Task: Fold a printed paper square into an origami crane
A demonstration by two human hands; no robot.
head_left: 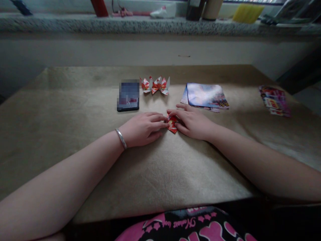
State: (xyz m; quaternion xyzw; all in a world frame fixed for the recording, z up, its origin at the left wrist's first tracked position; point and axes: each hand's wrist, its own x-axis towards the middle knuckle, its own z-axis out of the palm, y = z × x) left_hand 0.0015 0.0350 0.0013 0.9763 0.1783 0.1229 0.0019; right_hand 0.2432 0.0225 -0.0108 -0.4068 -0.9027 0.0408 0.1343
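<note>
A small folded piece of red patterned paper (pixel 172 125) lies on the table between my two hands. My left hand (pixel 144 129), with a silver bangle at the wrist, has its fingers close together and their tips pressed on the paper's left edge. From the other side, my right hand (pixel 192 121) holds the paper's right side between thumb and fingers, which partly cover its top. Beyond my hands stands a row of pointed red and white origami figures (pixel 155 85).
Left of the figures lies a dark phone (pixel 128 95). A stack of printed paper sheets (pixel 208 95) is behind my right hand, with colourful packets (pixel 274 101) farther right. The table (pixel 82 110) meets a wall under a stone sill (pixel 150 25) holding bottles and a yellow object (pixel 247 13).
</note>
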